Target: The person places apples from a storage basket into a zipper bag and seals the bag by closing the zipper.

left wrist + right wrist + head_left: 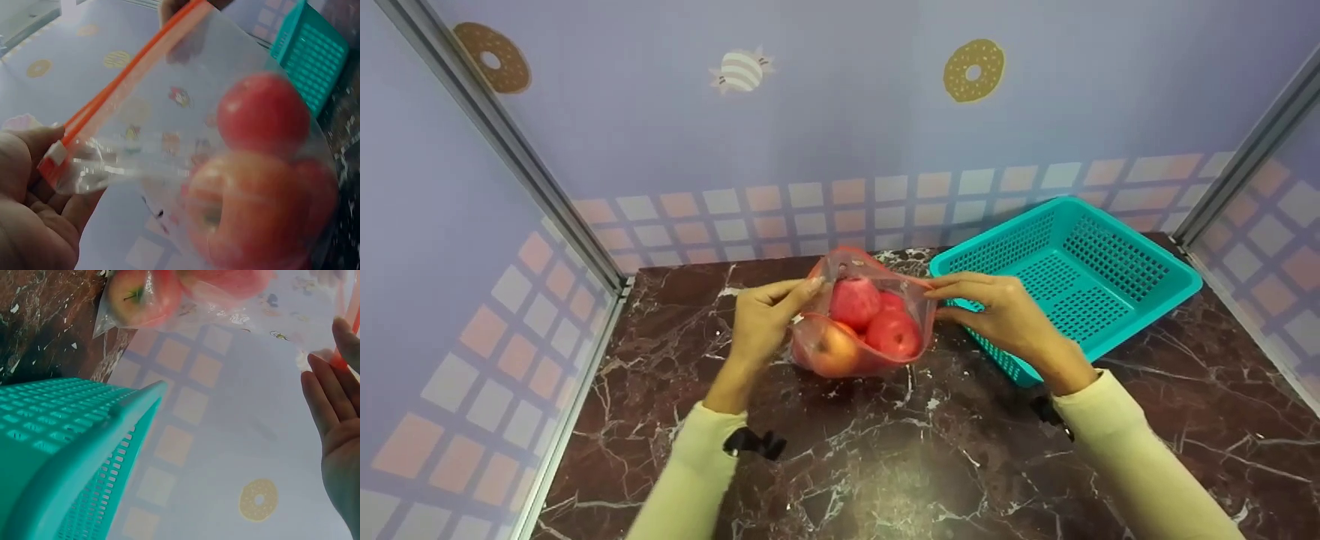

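Observation:
A clear zip bag point(913, 298) with an orange-red zip strip and several red apples point(855, 301) inside stands mid-table, its mouth spread. My left hand point(761, 322) pinches the left end of the mouth; in the left wrist view, a white slider point(55, 152) sits on the strip right at those fingers. On the opposite side, my right hand point(1001, 311) pinches the strip between thumb and fingers. A yellowish apple point(836, 352) shows through the front plastic. Small printed figures point(180, 97) mark the bag's side.
To the right, a turquoise perforated basket point(1054, 281) stands tilted in outline toward the back corner, its near-left part behind my right hand. Patterned partition walls point(847, 135) close off the back and both sides of the dark marbled table point(840, 465).

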The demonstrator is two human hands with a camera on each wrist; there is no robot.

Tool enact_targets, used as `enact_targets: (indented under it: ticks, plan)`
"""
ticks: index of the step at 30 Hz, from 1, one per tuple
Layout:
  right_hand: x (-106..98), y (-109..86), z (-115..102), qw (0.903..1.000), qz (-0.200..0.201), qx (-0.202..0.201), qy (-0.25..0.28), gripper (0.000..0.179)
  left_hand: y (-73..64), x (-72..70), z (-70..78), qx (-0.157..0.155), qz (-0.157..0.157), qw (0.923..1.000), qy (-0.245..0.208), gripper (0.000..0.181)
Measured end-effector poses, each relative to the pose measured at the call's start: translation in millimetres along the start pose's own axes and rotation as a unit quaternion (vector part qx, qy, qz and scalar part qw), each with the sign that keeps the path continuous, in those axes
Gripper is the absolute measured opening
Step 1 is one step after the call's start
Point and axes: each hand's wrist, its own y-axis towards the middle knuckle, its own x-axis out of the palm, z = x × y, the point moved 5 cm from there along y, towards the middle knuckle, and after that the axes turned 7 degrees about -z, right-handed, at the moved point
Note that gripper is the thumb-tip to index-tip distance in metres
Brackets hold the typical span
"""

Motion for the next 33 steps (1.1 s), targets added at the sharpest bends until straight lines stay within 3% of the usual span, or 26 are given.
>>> enact_targets:
  ticks: [4, 7, 9, 11, 15, 19, 22, 27, 30, 33]
  plan:
    - [1.6, 3.7, 7.3, 0.9993, 0.034, 0.012, -0.006, 0.02, -1.2, -5.8, -0.3, 0.01, -0.055, 0.9974, 0.045, 0.012]
    - [0.4, 5.4, 14.4, 0.9979, 0.05, 0.041, -0.006, 0.016, -6.0, -8.7, 0.4, 0.026, -0.096, 0.9913, 0.086, 0.016]
    - [-1.3, 5.7, 19.0, 0.9965, 0.055, 0.063, -0.001, 0.013, -9.0, -10.1, 1.5, 0.062, -0.129, 0.983, 0.115, 0.028]
    - [-2.7, 5.3, 23.7, 0.9946, 0.059, 0.084, 0.011, 0.011, -11.1, -11.6, 3.4, 0.118, -0.15, 0.9703, 0.149, 0.034]
    - [-5.1, 4.0, 30.3, 0.9923, 0.076, 0.093, 0.033, 0.011, -12.7, -16.2, 8.4, 0.22, -0.137, 0.939, 0.226, 0.025]
    - [-7.3, 1.6, 34.8, 0.9914, 0.101, 0.078, 0.03, 0.018, -8.1, -24.9, 11.6, 0.229, -0.112, 0.9296, 0.266, 0.016]
    - [-5.5, -0.8, 39.5, 0.9907, 0.104, 0.087, 0.005, 0.019, 1.7, -34.2, 7.8, 0.201, -0.093, 0.9335, 0.282, 0.015]
    - [-3.8, 0.7, 43.9, 0.9896, 0.097, 0.098, -0.043, 0.017, 24.4, -48.2, -2.7, 0.123, -0.037, 0.9577, 0.258, 0.011]
    - [-5.0, 4.1, 45.5, 0.9888, 0.091, 0.097, -0.067, 0.017, 34.3, -56.2, -9.6, 0.08, 0.004, 0.9742, 0.211, 0.016]
    - [-5.8, 5.5, 49.8, 0.9875, 0.078, 0.122, -0.063, 0.015, 37.8, -63.6, -19.8, 0.031, 0.035, 0.9893, 0.138, 0.019]
